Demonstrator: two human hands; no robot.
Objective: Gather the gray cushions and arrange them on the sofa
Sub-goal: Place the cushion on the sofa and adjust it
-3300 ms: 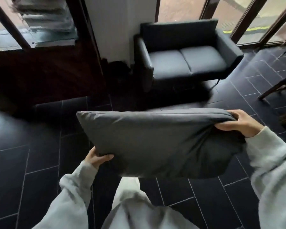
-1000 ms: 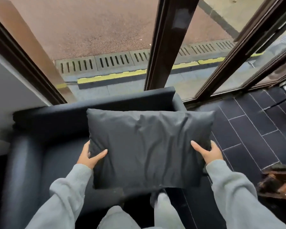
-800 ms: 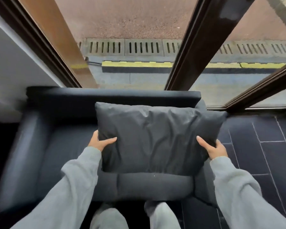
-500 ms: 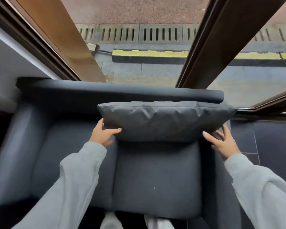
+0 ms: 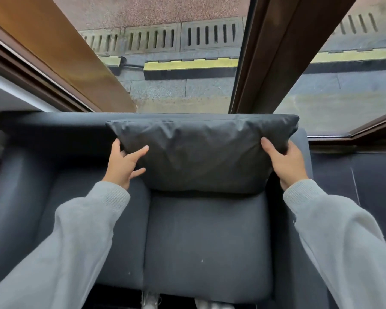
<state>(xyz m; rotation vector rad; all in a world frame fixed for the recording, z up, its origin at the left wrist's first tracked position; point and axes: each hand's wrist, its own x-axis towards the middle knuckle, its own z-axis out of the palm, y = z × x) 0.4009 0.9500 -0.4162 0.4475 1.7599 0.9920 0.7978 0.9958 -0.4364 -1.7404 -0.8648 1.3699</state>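
Observation:
A gray cushion (image 5: 201,152) stands upright on the right seat of the dark two-seat sofa (image 5: 205,241), leaning against the backrest (image 5: 54,123). My left hand (image 5: 123,163) grips the cushion's lower left corner, thumb on its front. At the lower right corner my right hand (image 5: 285,161) holds the cushion, beside the sofa's right armrest. The cushion's bottom edge rests on the seat pad. No other cushion is in view.
Directly behind the sofa are large windows with dark brown frames (image 5: 267,52), showing pavement and a drain grate outside. The sofa's left armrest (image 5: 11,197) and left seat lie to my left. Dark tiled floor (image 5: 377,186) runs to the right.
I carried the cushion up to the sofa and lowered it onto the right seat. In the last half second it tipped from nearly flat to upright against the backrest.

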